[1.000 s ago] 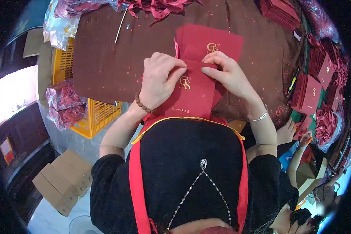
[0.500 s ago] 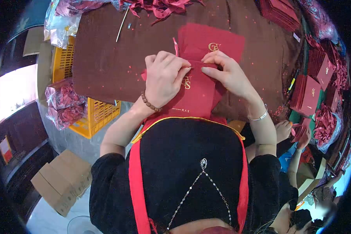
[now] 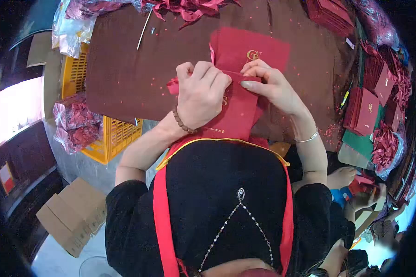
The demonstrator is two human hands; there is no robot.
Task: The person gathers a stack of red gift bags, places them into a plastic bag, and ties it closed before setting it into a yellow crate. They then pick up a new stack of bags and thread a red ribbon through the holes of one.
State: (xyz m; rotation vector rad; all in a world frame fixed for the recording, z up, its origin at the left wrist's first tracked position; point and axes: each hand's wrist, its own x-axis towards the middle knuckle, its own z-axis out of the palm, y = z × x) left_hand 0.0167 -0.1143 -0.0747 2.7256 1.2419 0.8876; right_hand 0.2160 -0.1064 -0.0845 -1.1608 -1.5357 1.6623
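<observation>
A flat red paper gift bag with gold lettering lies in front of me, its lower end against my apron. My right hand pinches the bag's top edge between thumb and fingers. Closed over the bag's upper left side is my left hand, its fingertips curled under at the top edge; what they grip is hidden. A red ribbon end sticks out to the left of that hand, and a pink strip rises above it. Just beyond lies another red bag with a gold logo.
Loose red ribbons lie at the table's far edge. Stacks of red bags and bagged ribbons stand at right, near a co-worker's hand. Yellow crates and a cardboard box are on the left.
My left hand has rolled over, fingers now curled down and covering more of the bag's lettering. My right hand stays almost in place. At right, the co-worker's hands have moved down from the table edge.
</observation>
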